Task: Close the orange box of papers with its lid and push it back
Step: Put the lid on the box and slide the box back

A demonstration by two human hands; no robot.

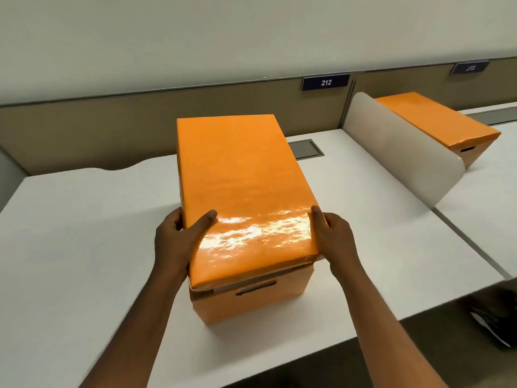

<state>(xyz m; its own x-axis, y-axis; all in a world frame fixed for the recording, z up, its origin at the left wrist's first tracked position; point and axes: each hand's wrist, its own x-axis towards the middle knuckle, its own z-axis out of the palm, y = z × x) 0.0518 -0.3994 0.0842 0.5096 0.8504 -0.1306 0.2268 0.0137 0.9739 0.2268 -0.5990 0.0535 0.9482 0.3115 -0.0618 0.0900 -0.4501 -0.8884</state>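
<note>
Head view: left hand [174, 242] clamps the glossy orange rectangular lid [246, 191] at 9 o'clock, thumb on top. Lid sits slightly askew on the orange cardboard box [251, 301], mid white table [84, 247] — stiff, slick, probably paper-heavy. Right hand [334, 242] grips 3 o'clock; push low, near the handle slot [256, 287].

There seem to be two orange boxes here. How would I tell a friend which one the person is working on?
Start at the white desk below the small blue sign reading 212. The orange box stands at its middle, with the left hand and right hand gripping its glossy lid. The other orange box sits untouched beyond the curved white divider, on the next desk.
</note>
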